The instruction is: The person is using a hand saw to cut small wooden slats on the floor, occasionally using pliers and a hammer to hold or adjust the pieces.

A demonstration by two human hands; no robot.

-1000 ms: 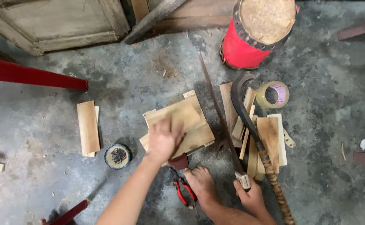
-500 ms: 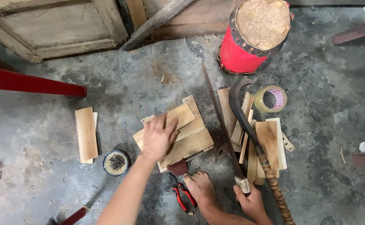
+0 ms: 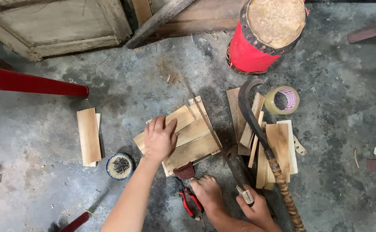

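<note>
Head view shows our left hand [image 3: 160, 138] spread flat on the stacked boards [image 3: 192, 144], our right hand [image 3: 256, 210] gripping the saw [image 3: 209, 129] by its handle.

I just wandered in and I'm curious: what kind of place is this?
Probably a small woodworking spot on a workshop floor. Cut wooden slats lie on bare concrete, with red-handled pliers, a saw and a dish of nails close by.
</note>
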